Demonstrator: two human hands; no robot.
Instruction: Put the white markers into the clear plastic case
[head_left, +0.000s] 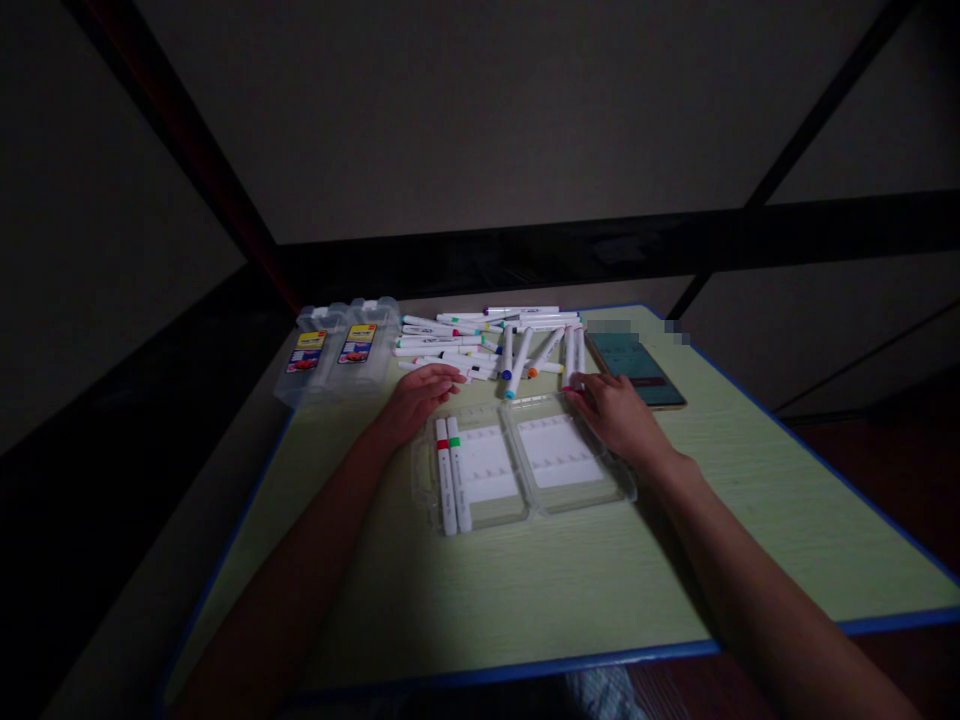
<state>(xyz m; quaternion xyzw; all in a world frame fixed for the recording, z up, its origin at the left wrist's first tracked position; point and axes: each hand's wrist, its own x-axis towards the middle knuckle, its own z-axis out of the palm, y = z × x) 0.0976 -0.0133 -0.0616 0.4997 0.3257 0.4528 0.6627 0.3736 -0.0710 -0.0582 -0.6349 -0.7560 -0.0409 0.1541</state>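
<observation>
A clear plastic marker case (534, 510) lies opened flat in front of me. Two white markers, one with a red band (445, 480) and one with a green band (459, 480), lie side by side in its left half. My left hand (420, 402) hovers by the case's far left corner, fingers loosely bent and apart, with nothing visible in it. Beyond the case's right half, my right hand (619, 415) has its fingertips closed on the near end of a white marker (568, 358) with a pinkish-red cap. Part of that end is hidden by the fingers.
Several loose white markers (442, 343) with coloured caps are heaped at the table's far side. Two closed clear cases (352, 375) with labels stand at the far left. A phone (637, 365) lies right of the markers. The light-green table (480, 610) has a blue edge.
</observation>
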